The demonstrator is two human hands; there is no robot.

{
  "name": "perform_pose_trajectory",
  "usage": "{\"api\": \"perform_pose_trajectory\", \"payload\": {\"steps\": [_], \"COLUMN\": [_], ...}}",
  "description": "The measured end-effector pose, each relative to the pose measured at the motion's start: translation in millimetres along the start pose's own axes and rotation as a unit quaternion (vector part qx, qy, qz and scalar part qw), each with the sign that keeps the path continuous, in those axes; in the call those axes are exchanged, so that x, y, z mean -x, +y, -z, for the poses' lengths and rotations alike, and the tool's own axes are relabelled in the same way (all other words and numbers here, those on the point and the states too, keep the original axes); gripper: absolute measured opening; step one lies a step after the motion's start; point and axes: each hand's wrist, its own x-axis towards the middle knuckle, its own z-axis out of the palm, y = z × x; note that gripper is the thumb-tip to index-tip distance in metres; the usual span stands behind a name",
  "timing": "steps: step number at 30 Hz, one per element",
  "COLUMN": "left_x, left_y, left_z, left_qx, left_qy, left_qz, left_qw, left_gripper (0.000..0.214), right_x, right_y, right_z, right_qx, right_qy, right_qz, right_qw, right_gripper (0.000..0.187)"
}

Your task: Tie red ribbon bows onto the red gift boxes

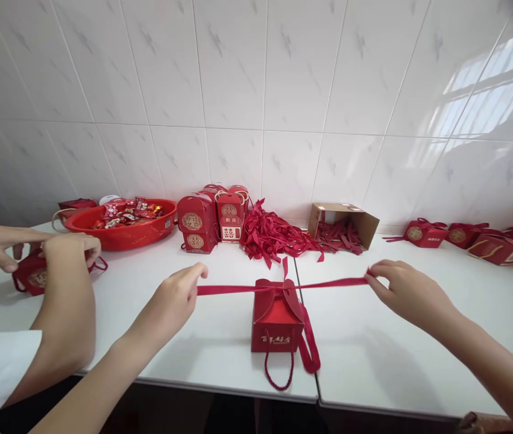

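Observation:
A red gift box stands upright on the white table near the front edge, with gold lettering and a cord handle hanging down in front. Across its top runs a red ribbon, drawn out to both sides. My left hand is closed on the ribbon's left part. On the other side, my right hand pinches the right end between thumb and fingers. Another loose length of ribbon hangs down the box's right side onto the table.
At left, a co-worker's hands handle another red box. Behind stand a red basin of wrapped sweets, stacked red boxes, a ribbon pile and an open cardboard box. Several boxes stand at right.

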Motion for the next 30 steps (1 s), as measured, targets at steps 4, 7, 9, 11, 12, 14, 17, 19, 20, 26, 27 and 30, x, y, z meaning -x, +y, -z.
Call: {"api": "perform_pose_trajectory", "payload": {"steps": [4,7,9,11,12,14,17,19,20,26,27,30], "left_x": [14.1,11.3,7.9,5.9,5.6,5.7,5.8,5.2,4.7,2.6,2.4,2.0], "left_y": [-25.0,-9.7,10.4,31.2,40.2,53.6,62.6,63.6,63.4,61.4,61.3,61.7], "left_z": [-22.6,-39.6,-50.0,-60.0,-64.7,-72.7,-78.8,-79.2,-78.7,-78.9,-80.4,-85.8], "left_qx": [-0.034,0.009,0.107,0.201,0.233,0.266,0.276,0.281,0.283,0.298,0.303,0.325], "left_qy": [-0.092,-0.032,-0.020,-0.042,-0.051,-0.057,-0.048,-0.045,-0.045,-0.056,-0.054,-0.049], "left_qz": [0.042,0.019,0.014,0.018,0.021,0.024,0.026,0.025,0.024,0.035,0.038,0.054], "left_qw": [0.994,0.999,0.994,0.978,0.971,0.962,0.960,0.958,0.958,0.952,0.951,0.943], "left_gripper": [0.018,0.007,0.008,0.011,0.012,0.012,0.011,0.011,0.012,0.011,0.011,0.013], "right_x": [10.6,8.8,5.7,3.6,3.1,2.3,-1.1,-5.5,-8.0,-14.5,-13.6,-8.5], "right_y": [19.5,-2.1,-24.4,-46.6,-56.6,-73.6,-92.0,-100.3,-103.3,-110.8,-111.4,-112.4], "right_z": [-25.6,-36.1,-38.9,-40.2,-40.6,-40.5,-37.4,-33.6,-31.6,-26.3,-26.8,-29.9], "right_qx": [-0.028,-0.093,-0.166,-0.244,-0.273,-0.304,-0.271,-0.202,-0.162,-0.040,-0.041,-0.074], "right_qy": [-0.128,-0.097,-0.087,-0.117,-0.139,-0.177,-0.196,-0.181,-0.172,-0.152,-0.151,-0.154], "right_qz": [-0.011,0.020,0.041,0.064,0.076,0.105,0.164,0.203,0.219,0.226,0.220,0.205], "right_qw": [0.991,0.991,0.981,0.960,0.949,0.930,0.928,0.941,0.947,0.961,0.963,0.964], "right_gripper": [0.032,0.043,0.047,0.049,0.050,0.057,0.067,0.063,0.058,0.040,0.038,0.040]}}
